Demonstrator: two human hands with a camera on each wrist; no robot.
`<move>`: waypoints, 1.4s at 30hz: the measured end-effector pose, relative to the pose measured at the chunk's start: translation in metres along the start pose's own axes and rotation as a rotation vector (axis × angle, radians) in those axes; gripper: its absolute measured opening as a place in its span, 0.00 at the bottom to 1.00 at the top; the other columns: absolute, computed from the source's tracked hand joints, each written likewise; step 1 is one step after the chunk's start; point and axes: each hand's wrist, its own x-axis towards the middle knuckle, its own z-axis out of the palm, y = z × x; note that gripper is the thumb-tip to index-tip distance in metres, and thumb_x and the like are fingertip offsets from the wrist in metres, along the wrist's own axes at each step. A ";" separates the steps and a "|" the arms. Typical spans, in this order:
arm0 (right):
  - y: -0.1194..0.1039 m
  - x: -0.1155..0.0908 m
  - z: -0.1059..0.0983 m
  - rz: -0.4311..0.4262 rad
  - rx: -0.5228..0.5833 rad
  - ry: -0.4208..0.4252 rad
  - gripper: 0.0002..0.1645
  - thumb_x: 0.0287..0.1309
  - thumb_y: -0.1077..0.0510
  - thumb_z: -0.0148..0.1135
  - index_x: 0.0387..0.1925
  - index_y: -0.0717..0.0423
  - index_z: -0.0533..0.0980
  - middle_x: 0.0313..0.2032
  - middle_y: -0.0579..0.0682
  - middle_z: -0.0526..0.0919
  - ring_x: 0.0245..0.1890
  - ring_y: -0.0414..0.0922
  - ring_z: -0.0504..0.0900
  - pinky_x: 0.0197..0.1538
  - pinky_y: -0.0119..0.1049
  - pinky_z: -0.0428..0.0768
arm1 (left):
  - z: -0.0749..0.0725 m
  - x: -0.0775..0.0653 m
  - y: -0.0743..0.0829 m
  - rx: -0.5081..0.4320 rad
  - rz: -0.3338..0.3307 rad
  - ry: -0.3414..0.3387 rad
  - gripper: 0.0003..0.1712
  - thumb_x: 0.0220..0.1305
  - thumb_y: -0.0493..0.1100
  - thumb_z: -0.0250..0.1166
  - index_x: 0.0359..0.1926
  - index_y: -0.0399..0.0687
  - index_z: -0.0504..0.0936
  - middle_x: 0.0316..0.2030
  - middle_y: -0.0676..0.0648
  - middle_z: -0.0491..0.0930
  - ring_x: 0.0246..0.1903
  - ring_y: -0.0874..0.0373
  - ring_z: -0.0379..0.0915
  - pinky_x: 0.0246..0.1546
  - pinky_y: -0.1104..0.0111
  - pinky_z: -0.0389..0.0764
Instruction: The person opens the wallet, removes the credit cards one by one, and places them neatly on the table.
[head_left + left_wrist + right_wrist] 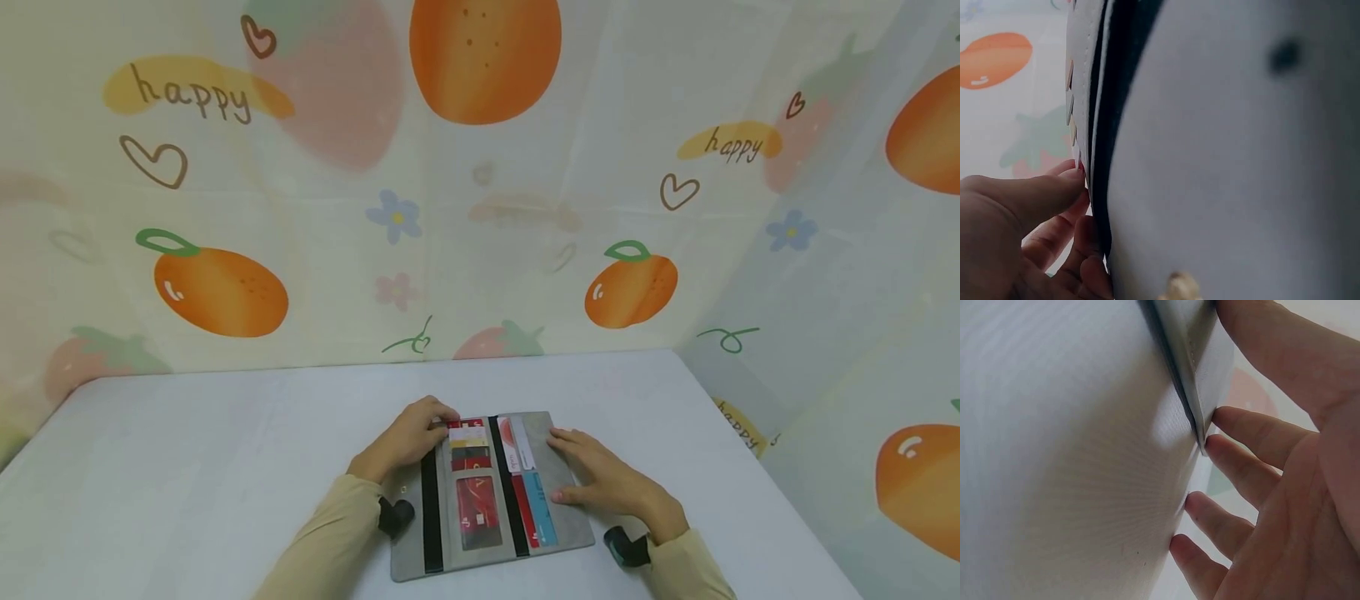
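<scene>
A grey card holder (573,529) lies spread open on the white table, black straps running down it. Its left panel carries several cards in upper slots and a red card (472,504) behind a window. Blue cards (538,508) and red ones fill the right strip. My left hand (411,433) is at the holder's top left; in the left wrist view, its thumb and fingers (1054,194) pinch a red card at the slots, mostly hidden. My right hand (611,479) rests with spread fingers on the holder's right edge, some fingertips (1194,503) on the table.
The white table (225,467) extends to both sides of the holder. A printed cloth (495,275) with oranges and hearts hangs behind it and along the right. Black wrist cameras (626,547) sit at both sleeves, close to the holder.
</scene>
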 end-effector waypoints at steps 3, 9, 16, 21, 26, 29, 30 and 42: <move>0.000 0.000 0.000 0.001 -0.004 0.003 0.51 0.56 0.42 0.70 0.72 0.63 0.60 0.74 0.64 0.58 0.74 0.69 0.52 0.69 0.69 0.55 | 0.000 0.002 -0.001 0.017 0.004 0.007 0.12 0.66 0.31 0.60 0.48 0.40 0.85 0.41 0.45 0.78 0.42 0.54 0.74 0.50 0.54 0.78; 0.000 0.001 0.001 0.007 -0.005 0.005 0.51 0.56 0.42 0.70 0.72 0.63 0.60 0.74 0.63 0.58 0.74 0.68 0.51 0.69 0.69 0.55 | -0.001 0.003 -0.001 0.019 -0.030 0.006 0.10 0.67 0.32 0.61 0.45 0.41 0.85 0.36 0.46 0.77 0.38 0.56 0.70 0.47 0.57 0.76; -0.001 0.000 0.001 0.013 0.009 -0.001 0.51 0.56 0.42 0.70 0.72 0.63 0.60 0.74 0.63 0.58 0.74 0.69 0.51 0.69 0.70 0.54 | -0.002 0.006 0.001 0.003 -0.065 0.000 0.05 0.67 0.34 0.61 0.41 0.40 0.83 0.35 0.46 0.79 0.37 0.57 0.71 0.43 0.60 0.76; 0.000 0.001 0.002 0.008 0.009 0.000 0.51 0.56 0.42 0.70 0.72 0.63 0.60 0.74 0.64 0.58 0.74 0.69 0.50 0.69 0.70 0.54 | -0.002 0.007 0.001 -0.005 -0.094 -0.018 0.04 0.68 0.35 0.60 0.40 0.39 0.81 0.32 0.47 0.78 0.34 0.58 0.70 0.39 0.65 0.74; 0.001 0.001 0.001 -0.004 0.002 0.005 0.51 0.56 0.43 0.70 0.72 0.64 0.61 0.74 0.64 0.58 0.74 0.69 0.51 0.69 0.70 0.54 | -0.005 0.007 0.004 -0.012 -0.111 -0.041 0.04 0.69 0.34 0.59 0.41 0.38 0.80 0.33 0.46 0.79 0.33 0.58 0.71 0.38 0.65 0.75; 0.001 0.002 0.002 -0.007 0.003 0.003 0.50 0.57 0.43 0.69 0.72 0.64 0.61 0.74 0.64 0.58 0.74 0.69 0.51 0.69 0.70 0.54 | -0.006 0.007 0.004 0.006 -0.116 -0.050 0.04 0.70 0.35 0.58 0.39 0.38 0.79 0.33 0.45 0.79 0.33 0.57 0.71 0.38 0.64 0.76; 0.001 0.002 0.002 -0.007 0.003 0.002 0.50 0.57 0.43 0.69 0.72 0.64 0.61 0.74 0.64 0.58 0.74 0.69 0.51 0.69 0.70 0.54 | -0.006 0.007 0.004 0.017 -0.114 -0.052 0.04 0.70 0.35 0.58 0.39 0.38 0.78 0.33 0.45 0.79 0.33 0.57 0.71 0.38 0.64 0.76; 0.001 0.001 0.001 -0.008 -0.015 0.004 0.50 0.57 0.42 0.69 0.72 0.65 0.61 0.74 0.64 0.58 0.74 0.69 0.52 0.69 0.69 0.55 | -0.005 0.009 0.005 0.066 -0.113 -0.068 0.04 0.70 0.36 0.58 0.37 0.39 0.77 0.33 0.45 0.79 0.34 0.57 0.72 0.38 0.63 0.76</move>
